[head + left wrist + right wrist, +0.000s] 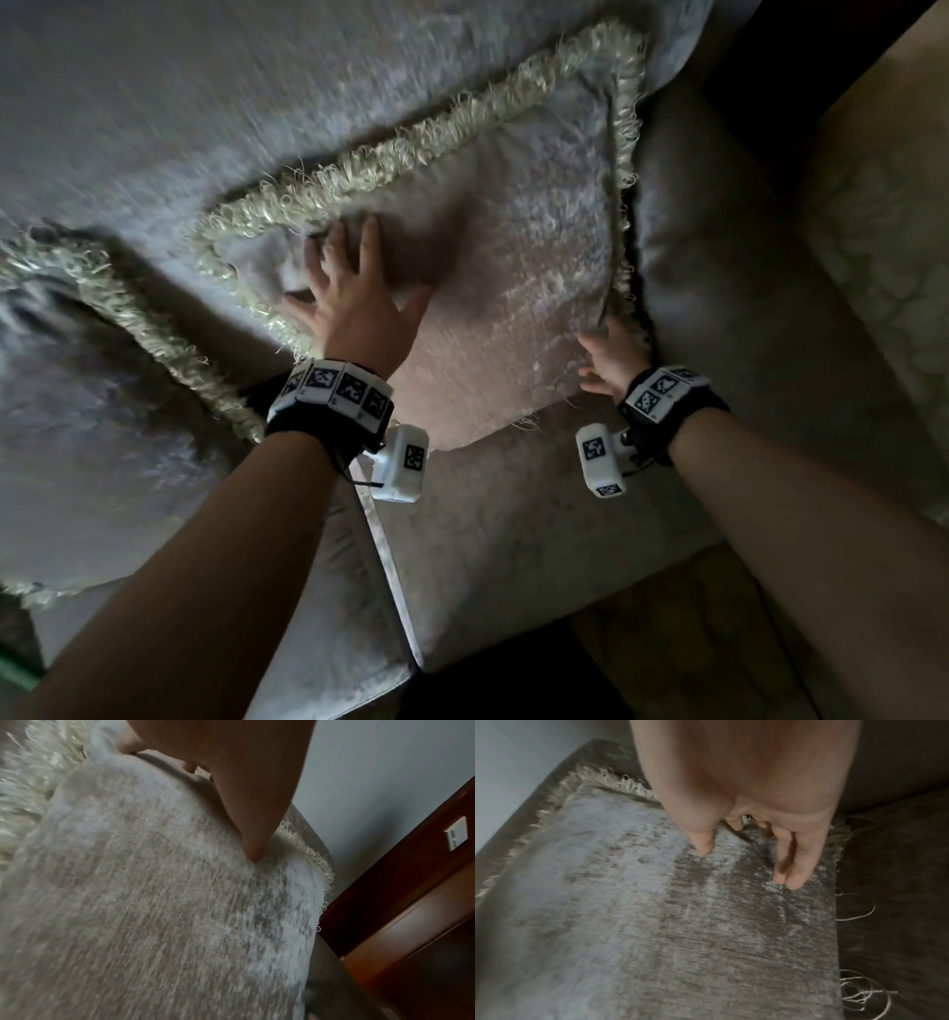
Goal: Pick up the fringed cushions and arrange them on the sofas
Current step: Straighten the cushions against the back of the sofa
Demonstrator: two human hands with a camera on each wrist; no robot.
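Observation:
A pale grey cushion (513, 288) edged with a cream fringe (411, 149) leans against the sofa back (205, 92), in the corner by the armrest (719, 257). My left hand (354, 293) presses into its upper left part with spread fingers; in the left wrist view the thumb (253, 850) rests on the cushion (167, 902). My right hand (611, 360) touches the lower right edge. In the right wrist view the right hand (757, 801) sets its fingertips (791, 882) on the cushion's face (654, 923). A second fringed cushion (77, 411) lies at the left.
The sofa seat (513, 539) runs below the cushion, with a seam between two seat pads. A patterned floor (883, 231) lies right of the armrest. A dark wooden door (411, 902) and a pale wall (372, 780) stand beyond the sofa.

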